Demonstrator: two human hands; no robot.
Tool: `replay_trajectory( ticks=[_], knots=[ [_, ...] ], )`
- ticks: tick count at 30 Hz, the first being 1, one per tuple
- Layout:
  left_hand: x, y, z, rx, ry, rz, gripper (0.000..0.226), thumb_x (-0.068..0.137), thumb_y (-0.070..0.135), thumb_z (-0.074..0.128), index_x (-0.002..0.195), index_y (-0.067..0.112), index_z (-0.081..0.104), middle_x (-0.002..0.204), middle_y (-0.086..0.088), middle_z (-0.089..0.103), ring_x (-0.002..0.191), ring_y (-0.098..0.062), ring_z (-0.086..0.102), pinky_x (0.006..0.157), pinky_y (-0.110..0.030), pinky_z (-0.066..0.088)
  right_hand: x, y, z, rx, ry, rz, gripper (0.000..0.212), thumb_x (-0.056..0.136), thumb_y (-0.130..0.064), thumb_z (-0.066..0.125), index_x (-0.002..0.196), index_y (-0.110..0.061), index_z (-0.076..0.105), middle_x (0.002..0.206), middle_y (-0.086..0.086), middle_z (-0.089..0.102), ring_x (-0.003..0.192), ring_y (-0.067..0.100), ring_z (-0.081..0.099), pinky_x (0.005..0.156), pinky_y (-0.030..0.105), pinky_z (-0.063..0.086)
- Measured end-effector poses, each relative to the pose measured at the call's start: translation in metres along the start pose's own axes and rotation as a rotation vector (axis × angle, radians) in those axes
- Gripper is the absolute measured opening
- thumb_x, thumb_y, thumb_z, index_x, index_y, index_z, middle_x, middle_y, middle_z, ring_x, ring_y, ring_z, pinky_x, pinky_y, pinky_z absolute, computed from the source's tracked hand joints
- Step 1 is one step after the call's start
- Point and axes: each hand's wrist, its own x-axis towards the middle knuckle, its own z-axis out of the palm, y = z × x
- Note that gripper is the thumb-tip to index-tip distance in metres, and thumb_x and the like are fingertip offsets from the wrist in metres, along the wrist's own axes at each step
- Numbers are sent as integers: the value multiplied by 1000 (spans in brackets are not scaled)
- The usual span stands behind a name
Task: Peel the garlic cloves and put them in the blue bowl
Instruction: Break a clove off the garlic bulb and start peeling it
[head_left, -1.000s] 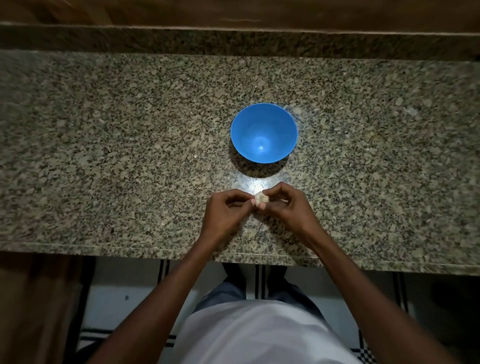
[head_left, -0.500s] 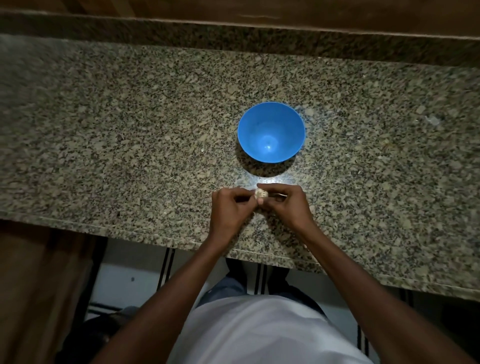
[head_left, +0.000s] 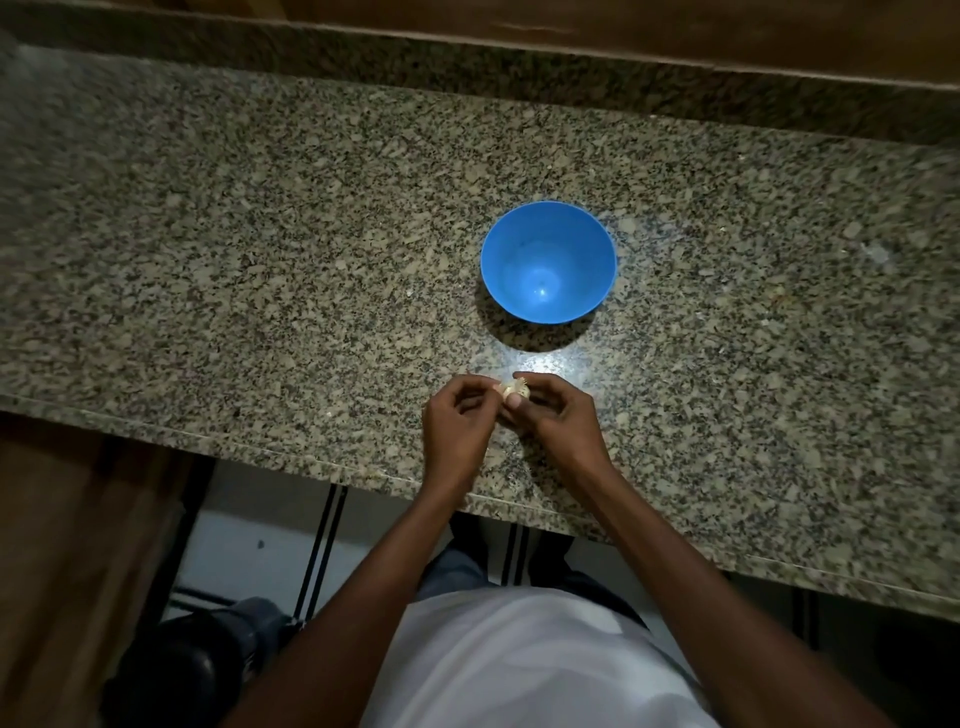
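Note:
A small pale garlic piece (head_left: 514, 391) with a rooty end is held just above the granite counter (head_left: 260, 291), near its front edge. My right hand (head_left: 556, 415) pinches it between thumb and fingers. My left hand (head_left: 457, 421) has its fingertips curled onto the garlic's left side, where a bit of pale skin shows. The blue bowl (head_left: 548, 262) stands beyond my hands, upright, and its inside shows nothing but a light glint.
A raised granite ledge (head_left: 467, 67) and wood run along the back of the counter. Below the front edge are a tiled floor (head_left: 260, 545) and a dark object (head_left: 197, 670) at the lower left.
The view has swung, so the bowl and hands sit further right in the frame. Both hands stay on the garlic; my left fingers have drawn slightly left off it.

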Motion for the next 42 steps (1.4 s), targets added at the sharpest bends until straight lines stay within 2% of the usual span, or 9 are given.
replay_trajectory(
  ticks=[6, 12, 16, 21, 24, 30, 36, 40, 42],
  knots=[
    [6, -5, -8, 43, -35, 28, 20, 102, 7, 63, 118, 12, 75, 106, 5, 76, 97, -3, 72, 83, -23, 60, 3, -3, 8, -44, -28, 1, 28, 92, -9, 79, 120, -7, 71, 111, 11, 78, 106, 29, 75, 92, 46, 63],
    [10, -4, -18, -277, 64, -198, 11, 93, 6, 76, 104, 7, 77, 96, -8, 80, 91, -23, 77, 83, -36, 62, 19, -19, 11, -624, -2, -321, 31, 89, -15, 82, 119, -15, 75, 97, -7, 72, 88, 9, 68, 76, 21, 52],
    [5, -1, -30, -379, 18, -204, 15, 88, -2, 78, 103, -1, 73, 100, -15, 79, 99, -32, 76, 89, -37, 62, 30, -22, 16, -839, -97, -490, 33, 95, -7, 75, 127, -10, 74, 126, 10, 64, 109, 20, 62, 90, 32, 57],
    [-7, 3, -33, -396, -84, -169, 16, 87, 3, 81, 101, 1, 73, 103, -15, 79, 102, -31, 76, 89, -39, 62, 2, -27, -4, -670, 97, -399, 28, 94, -11, 77, 122, -14, 77, 113, -2, 70, 95, 7, 69, 85, 19, 59],
    [-17, 5, -22, -324, -125, -92, 16, 86, 4, 82, 99, -3, 74, 102, -12, 80, 102, -27, 77, 87, -37, 62, -27, -27, -12, -335, -15, -112, 15, 97, -23, 76, 105, -12, 82, 92, 6, 81, 83, 12, 76, 71, 24, 59],
    [-27, 7, 2, -188, -125, 72, 13, 85, 4, 84, 95, -1, 80, 93, -11, 79, 92, -23, 77, 81, -29, 61, -38, -26, -18, 163, -38, 179, 26, 95, -22, 76, 113, -3, 79, 110, 19, 78, 94, 22, 70, 84, 33, 58],
    [-21, -4, 8, -16, -252, 125, 15, 85, 16, 87, 100, 14, 83, 101, -3, 77, 94, -21, 75, 84, -49, 63, -31, -25, -40, 57, 67, 36, 19, 94, -16, 79, 110, -6, 79, 96, 16, 80, 82, 25, 75, 78, 36, 62],
    [-21, -12, 5, 90, -251, 138, 19, 86, 18, 86, 104, 18, 79, 97, 2, 77, 88, -15, 73, 80, -37, 62, -19, -23, -55, -241, 32, -95, 14, 94, -9, 78, 107, -4, 80, 92, 12, 81, 86, 25, 80, 81, 38, 65],
    [-21, -13, 3, 129, -237, 160, 18, 88, 16, 84, 105, 18, 76, 92, 1, 74, 85, -12, 71, 74, -27, 60, -12, -24, -58, -528, 34, -175, 13, 93, -10, 78, 105, -7, 82, 89, 6, 81, 76, 11, 78, 72, 23, 61]
  ],
)
